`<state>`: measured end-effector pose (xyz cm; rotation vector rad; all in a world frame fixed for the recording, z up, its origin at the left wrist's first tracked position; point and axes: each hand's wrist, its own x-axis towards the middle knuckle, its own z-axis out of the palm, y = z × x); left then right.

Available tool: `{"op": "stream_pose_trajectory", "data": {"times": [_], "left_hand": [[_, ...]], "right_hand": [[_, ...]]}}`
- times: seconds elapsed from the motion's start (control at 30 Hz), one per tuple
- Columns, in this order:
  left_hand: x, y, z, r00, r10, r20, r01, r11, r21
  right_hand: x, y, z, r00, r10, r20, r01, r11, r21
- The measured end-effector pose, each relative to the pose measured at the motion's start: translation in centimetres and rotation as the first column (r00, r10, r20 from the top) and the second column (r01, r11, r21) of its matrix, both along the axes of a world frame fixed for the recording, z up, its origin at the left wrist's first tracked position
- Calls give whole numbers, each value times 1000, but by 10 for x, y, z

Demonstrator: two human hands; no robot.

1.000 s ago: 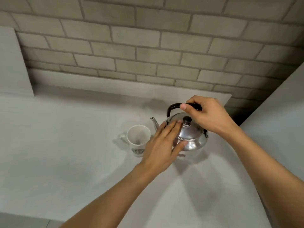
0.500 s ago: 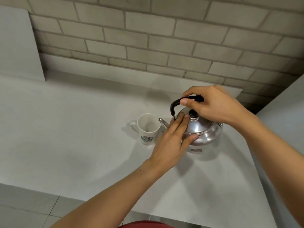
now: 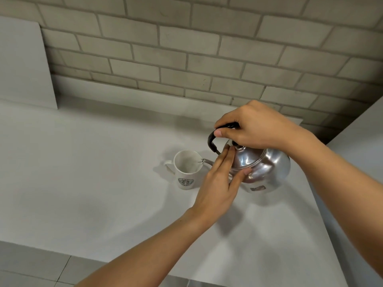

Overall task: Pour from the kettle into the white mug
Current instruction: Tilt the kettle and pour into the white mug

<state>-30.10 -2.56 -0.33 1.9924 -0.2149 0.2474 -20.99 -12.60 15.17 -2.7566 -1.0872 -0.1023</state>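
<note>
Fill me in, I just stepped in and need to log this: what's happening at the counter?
A person is tipping a shiny steel kettle toward a white ceramic mug with a green logo on the pale counter. The right hand grips the kettle's black handle; the left hand rests flat on the lid. The spout sits over the mug's rim. Whether liquid is flowing cannot be told.

Kettle (image 3: 267,168) now tipped left, spout over white mug (image 3: 186,169) rim (earlier upright, apart).
</note>
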Motion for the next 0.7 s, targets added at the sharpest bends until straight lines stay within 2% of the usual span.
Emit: {"op": "stream_pose_trajectory", "data": {"times": [0.4,0.7], "left_hand": [[0,-6,2,1000,9,12,-8,997,-77],[5,-11,10,999,22,29,-17,988,-154]], "right_hand": [[-1,8,9,1000,-12,-23,10,997,-82],[3,14,21,1000,-9,18,11,993,-121]]}}
